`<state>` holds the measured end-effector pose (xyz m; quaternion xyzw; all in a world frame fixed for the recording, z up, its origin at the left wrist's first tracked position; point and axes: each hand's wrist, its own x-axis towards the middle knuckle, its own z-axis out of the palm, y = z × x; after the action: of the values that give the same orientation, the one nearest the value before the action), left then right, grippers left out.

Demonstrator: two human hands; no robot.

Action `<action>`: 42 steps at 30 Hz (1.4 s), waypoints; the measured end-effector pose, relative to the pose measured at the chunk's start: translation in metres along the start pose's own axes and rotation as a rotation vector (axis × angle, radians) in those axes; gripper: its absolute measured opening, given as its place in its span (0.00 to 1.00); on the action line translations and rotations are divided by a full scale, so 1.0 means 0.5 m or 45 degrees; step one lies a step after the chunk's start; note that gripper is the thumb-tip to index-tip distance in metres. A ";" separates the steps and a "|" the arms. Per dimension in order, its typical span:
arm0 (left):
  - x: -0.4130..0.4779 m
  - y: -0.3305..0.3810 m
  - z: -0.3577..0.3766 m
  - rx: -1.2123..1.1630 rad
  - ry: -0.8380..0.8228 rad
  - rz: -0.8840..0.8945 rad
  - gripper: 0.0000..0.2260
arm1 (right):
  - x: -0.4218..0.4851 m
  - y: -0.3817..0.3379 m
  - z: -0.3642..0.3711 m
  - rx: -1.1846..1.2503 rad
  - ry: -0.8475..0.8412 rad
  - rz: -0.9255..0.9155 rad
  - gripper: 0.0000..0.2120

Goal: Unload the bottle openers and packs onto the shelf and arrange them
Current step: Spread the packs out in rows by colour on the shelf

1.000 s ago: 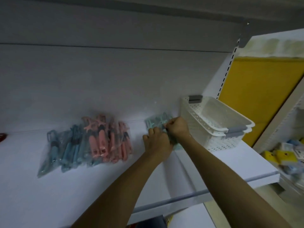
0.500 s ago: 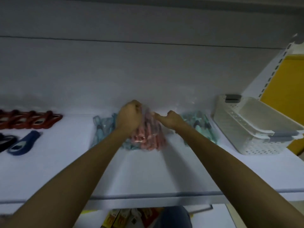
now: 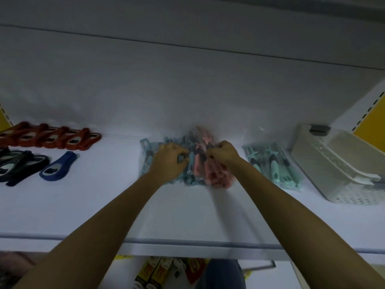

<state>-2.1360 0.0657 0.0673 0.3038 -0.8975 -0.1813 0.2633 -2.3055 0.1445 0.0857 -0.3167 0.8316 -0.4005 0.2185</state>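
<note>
On the white shelf point(image 3: 87, 207) a pile of clear packs lies at the middle back: blue packs point(image 3: 149, 155) to the left, pink packs point(image 3: 216, 178) to the right. My left hand point(image 3: 169, 161) grips the blue packs with curled fingers. My right hand point(image 3: 224, 156) grips the pink packs beside it. A teal pack point(image 3: 273, 165) lies apart to the right. Loose bottle openers sit at the far left: a row of red ones point(image 3: 52, 138), dark ones point(image 3: 18, 163) and a blue one point(image 3: 58, 168).
A white perforated basket point(image 3: 337, 170) stands at the shelf's right end, against a yellow panel point(image 3: 373, 130). The shelf's back wall rises just behind the packs. Below the front edge, boxed goods point(image 3: 158, 272) show on a lower level.
Both hands have left the teal pack by the basket and moved left onto the blue and pink packs. The view has swung left, bringing the loose openers into sight.
</note>
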 end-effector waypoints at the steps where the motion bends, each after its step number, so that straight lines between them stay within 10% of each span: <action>1: 0.004 0.005 0.005 0.032 -0.010 -0.004 0.13 | 0.001 0.002 -0.003 0.014 -0.011 0.018 0.17; 7: 0.025 0.022 0.028 0.305 -0.126 0.159 0.15 | 0.005 -0.009 0.020 -0.223 0.048 0.085 0.46; 13: 0.006 -0.022 0.030 0.343 -0.111 0.175 0.12 | 0.024 0.012 -0.009 -0.201 -0.015 -0.004 0.34; 18: 0.014 -0.037 0.023 0.284 -0.210 0.131 0.18 | 0.023 -0.020 0.029 -0.213 -0.154 0.077 0.60; 28: 0.035 -0.004 0.033 0.378 -0.118 -0.002 0.20 | 0.045 -0.003 -0.027 -0.271 -0.099 0.026 0.21; 33: 0.090 0.067 0.042 0.777 -0.403 -0.244 0.29 | 0.051 0.051 -0.078 -0.002 -0.057 0.232 0.13; 42: 0.126 0.087 -0.013 -0.106 -0.157 -0.507 0.19 | 0.042 0.051 -0.091 0.185 -0.086 0.230 0.11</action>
<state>-2.1943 0.0570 0.1163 0.4522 -0.8260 -0.2849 0.1792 -2.3571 0.1661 0.0892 -0.2370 0.8177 -0.4274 0.3042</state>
